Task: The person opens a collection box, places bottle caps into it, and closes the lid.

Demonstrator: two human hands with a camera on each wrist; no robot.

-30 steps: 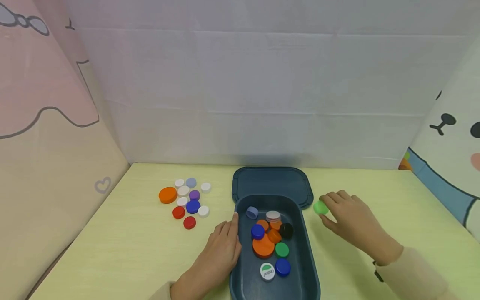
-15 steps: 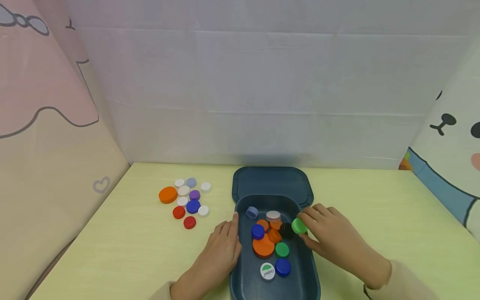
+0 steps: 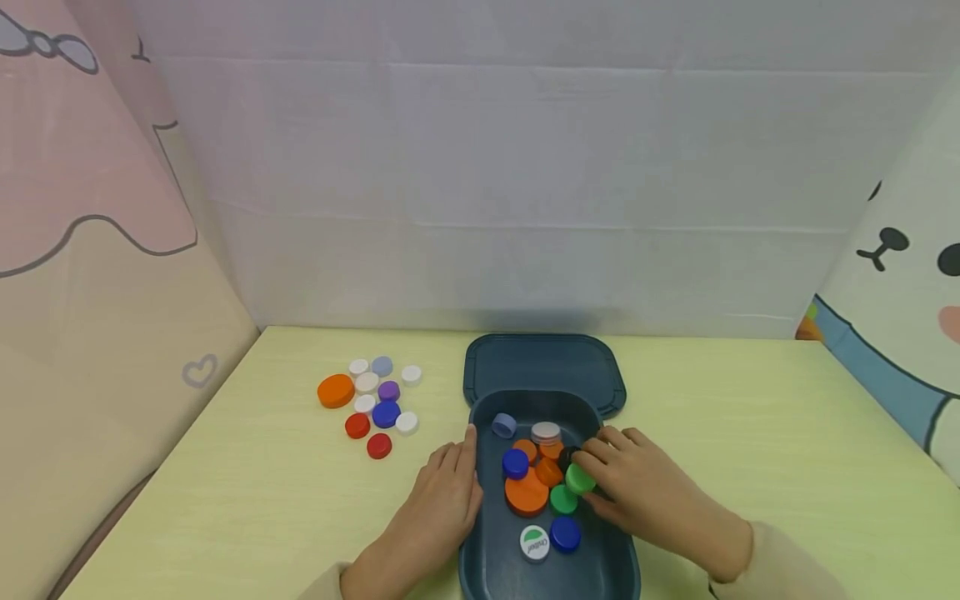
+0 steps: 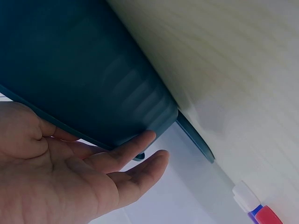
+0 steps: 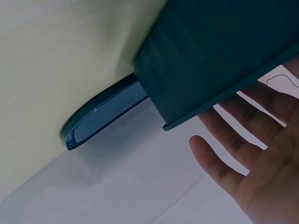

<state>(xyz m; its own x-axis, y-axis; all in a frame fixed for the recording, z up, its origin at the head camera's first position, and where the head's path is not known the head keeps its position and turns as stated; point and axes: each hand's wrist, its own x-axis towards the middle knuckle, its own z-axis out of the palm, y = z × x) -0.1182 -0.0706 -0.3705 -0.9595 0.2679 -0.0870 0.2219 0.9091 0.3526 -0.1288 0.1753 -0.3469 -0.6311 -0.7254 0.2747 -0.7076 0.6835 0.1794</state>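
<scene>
My right hand (image 3: 648,496) reaches over the right rim of a dark blue box (image 3: 592,567) and pinches a light green bottle cap (image 3: 581,478) inside it. A darker green cap (image 3: 563,500) and a partly covered black cap (image 3: 567,458) are close to those fingertips. In the right wrist view, the fingers (image 5: 229,130) pass over the rim and the cap is hidden. My left hand (image 3: 444,500) rests against the box's left side, its index finger stretched along the rim. The left wrist view shows its fingers (image 4: 140,179) extended by the outer wall.
Several more caps lie in the box, including a large orange cap (image 3: 527,493) and a white printed cap (image 3: 535,542). A dark blue lid (image 3: 543,362) lies behind it. Left on the table are several loose caps, among them another orange cap (image 3: 335,391) and a red cap (image 3: 379,446).
My right hand has carried the light green cap leftward and nearer, from the table right of the box to over the caps inside. The left hand has stayed at the box's side.
</scene>
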